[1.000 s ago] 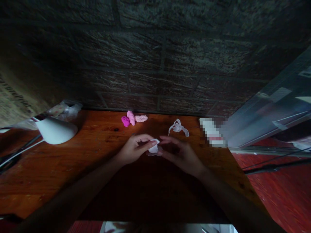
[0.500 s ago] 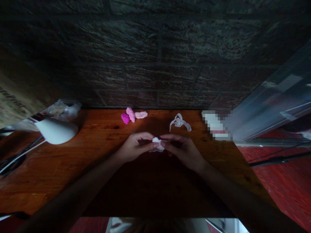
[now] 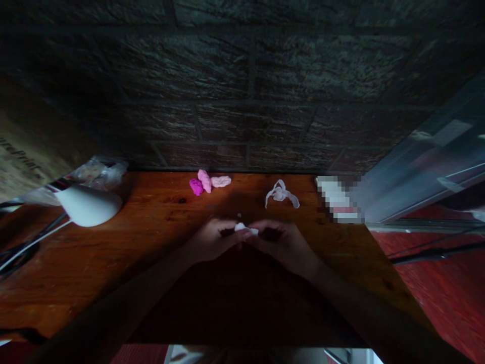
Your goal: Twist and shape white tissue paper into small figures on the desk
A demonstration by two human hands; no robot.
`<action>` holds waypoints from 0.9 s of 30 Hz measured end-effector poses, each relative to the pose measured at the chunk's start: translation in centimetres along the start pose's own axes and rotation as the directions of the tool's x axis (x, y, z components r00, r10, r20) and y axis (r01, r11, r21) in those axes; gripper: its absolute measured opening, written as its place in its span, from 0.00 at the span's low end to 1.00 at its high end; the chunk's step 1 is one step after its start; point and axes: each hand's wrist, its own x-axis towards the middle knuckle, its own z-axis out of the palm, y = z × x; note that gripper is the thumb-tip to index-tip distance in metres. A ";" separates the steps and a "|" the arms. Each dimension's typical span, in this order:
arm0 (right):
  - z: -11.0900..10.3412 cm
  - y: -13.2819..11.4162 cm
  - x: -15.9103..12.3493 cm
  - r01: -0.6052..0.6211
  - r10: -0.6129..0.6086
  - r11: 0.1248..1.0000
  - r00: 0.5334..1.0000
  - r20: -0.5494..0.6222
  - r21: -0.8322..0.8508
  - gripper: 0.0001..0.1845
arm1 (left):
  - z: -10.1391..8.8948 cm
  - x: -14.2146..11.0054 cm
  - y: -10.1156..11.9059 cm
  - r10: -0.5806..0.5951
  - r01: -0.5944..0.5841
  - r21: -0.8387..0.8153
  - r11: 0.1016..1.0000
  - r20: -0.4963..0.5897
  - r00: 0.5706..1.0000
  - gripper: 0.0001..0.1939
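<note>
A small white crumpled piece, soft-looking like paper or clay, is pinched between both hands above the middle of the table. My left hand grips its left side with thumb and fingers closed. From the other side my right hand presses on it, the two thumb tips nearly meeting. The thumbs and fingers cover much of the piece. Behind the hands lie a magenta lump, a pink lump and a pale pink one, touching each other. A curled whitish strip rests beyond my right hand.
A wooden table meets a dark brick wall. At left stand a white rounded object with a cable, a plastic bag and a brown printed box. A blurred-out white item lies at right, near a translucent panel.
Both hands have come slightly lower and nearer to me with the white piece, and less of it shows between the fingers. A tiny pale speck now shows on the table just beyond them.
</note>
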 end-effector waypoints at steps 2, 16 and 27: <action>0.0 0.1 0.1 -0.041 0.040 0.999 0.999 0.016 0.033 0.14 | -0.1 -0.1 0.2 0.022 -0.022 0.055 0.998 -0.013 1.000 0.19; 0.0 -0.9 -0.3 -0.018 0.022 0.997 0.998 0.053 -0.080 0.16 | 0.5 -0.2 1.0 0.213 -0.194 0.230 0.954 -0.060 0.975 0.21; -0.2 -0.6 -0.1 -0.191 0.184 0.981 0.971 0.151 0.033 0.19 | -0.3 0.0 0.4 0.218 -0.183 0.333 0.925 -0.070 0.973 0.18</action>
